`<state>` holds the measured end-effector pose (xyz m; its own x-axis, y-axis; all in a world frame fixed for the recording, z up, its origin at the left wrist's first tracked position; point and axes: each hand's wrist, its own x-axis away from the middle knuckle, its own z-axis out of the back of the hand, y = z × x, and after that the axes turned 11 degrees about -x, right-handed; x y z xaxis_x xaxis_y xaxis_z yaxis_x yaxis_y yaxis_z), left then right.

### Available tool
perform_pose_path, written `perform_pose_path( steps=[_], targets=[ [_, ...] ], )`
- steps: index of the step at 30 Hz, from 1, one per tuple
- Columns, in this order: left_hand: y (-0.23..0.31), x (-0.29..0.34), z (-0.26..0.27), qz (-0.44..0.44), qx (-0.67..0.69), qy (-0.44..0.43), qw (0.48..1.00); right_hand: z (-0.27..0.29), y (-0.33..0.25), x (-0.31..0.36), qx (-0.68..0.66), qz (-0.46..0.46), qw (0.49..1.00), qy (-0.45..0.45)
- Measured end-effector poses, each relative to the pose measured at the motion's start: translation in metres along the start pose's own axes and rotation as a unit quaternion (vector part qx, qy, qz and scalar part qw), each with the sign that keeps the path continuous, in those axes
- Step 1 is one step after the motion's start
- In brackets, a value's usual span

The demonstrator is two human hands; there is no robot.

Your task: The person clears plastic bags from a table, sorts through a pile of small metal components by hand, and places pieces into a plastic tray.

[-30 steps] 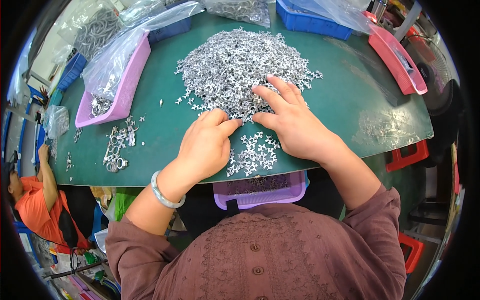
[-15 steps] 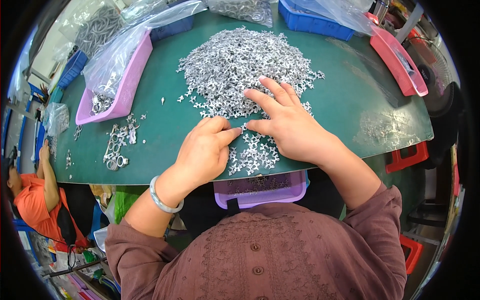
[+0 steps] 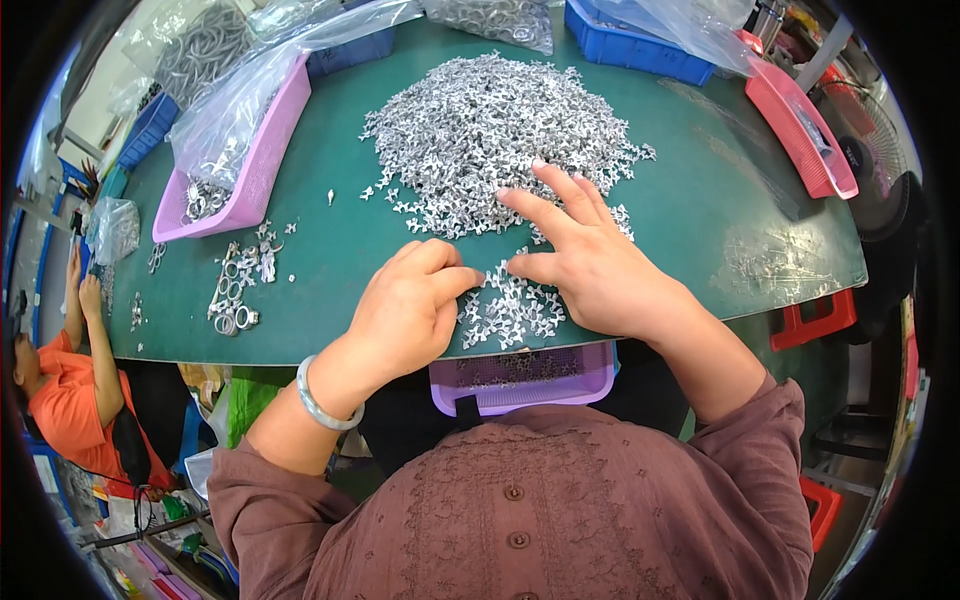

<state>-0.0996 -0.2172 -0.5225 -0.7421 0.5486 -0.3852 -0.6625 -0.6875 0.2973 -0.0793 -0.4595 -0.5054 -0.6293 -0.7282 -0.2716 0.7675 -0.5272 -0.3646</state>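
A big heap of small silvery metal pieces (image 3: 480,125), each with several short arms, covers the middle of the green table (image 3: 690,160). A smaller cluster of the same pieces (image 3: 515,310) lies near the table's front edge. At the left side of that cluster is my left hand (image 3: 405,305), its fingers curled with one fingertip against the pieces; anything within them is hidden. My right hand (image 3: 600,265) is open, fingers spread, reaching over the heap's near edge with its thumb over the cluster. Below the table edge sits a purple basket (image 3: 480,403) with more small pieces inside.
At the left stands a pink-purple tray (image 3: 262,165) with metal parts and a clear bag; loose rings (image 3: 230,295) lie nearby. Blue bins (image 3: 640,45) and a red tray (image 3: 795,130) line the back. A person in orange (image 3: 80,400) works at the far left.
My right hand has drawn slightly away from the left, so the gap between them is wider. The view has shifted a little. The person at the left has moved their hands.
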Motion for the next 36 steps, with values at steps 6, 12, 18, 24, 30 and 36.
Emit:
perform_pose_path(
  steps=[6, 12, 18, 24, 30, 36],
  targets=[
    [0.009, 0.000, -0.005, -0.001, 0.021, 0.005, 1.000, 0.002, 0.005, 0.008, 0.019, -0.024, 0.999, 0.008],
    [0.021, 0.002, -0.008, -0.025, 0.052, -0.038, 0.998, 0.012, 0.005, 0.019, -0.002, 0.001, 1.000, -0.023],
    [0.027, -0.011, -0.016, 0.006, 0.035, 0.017, 0.999, 0.002, 0.015, 0.020, 0.026, -0.037, 0.998, 0.042],
    [0.024, -0.013, -0.014, -0.022, 0.044, -0.051, 0.998, 0.008, 0.015, 0.025, -0.025, -0.044, 0.998, 0.032],
    [0.024, -0.020, -0.018, -0.020, 0.051, 0.000, 0.999, 0.000, 0.014, 0.028, 0.006, -0.048, 0.998, 0.035],
    [0.024, -0.030, -0.021, -0.029, -0.013, 0.014, 0.999, 0.004, 0.020, 0.031, -0.007, -0.056, 0.995, 0.081]
  ],
)
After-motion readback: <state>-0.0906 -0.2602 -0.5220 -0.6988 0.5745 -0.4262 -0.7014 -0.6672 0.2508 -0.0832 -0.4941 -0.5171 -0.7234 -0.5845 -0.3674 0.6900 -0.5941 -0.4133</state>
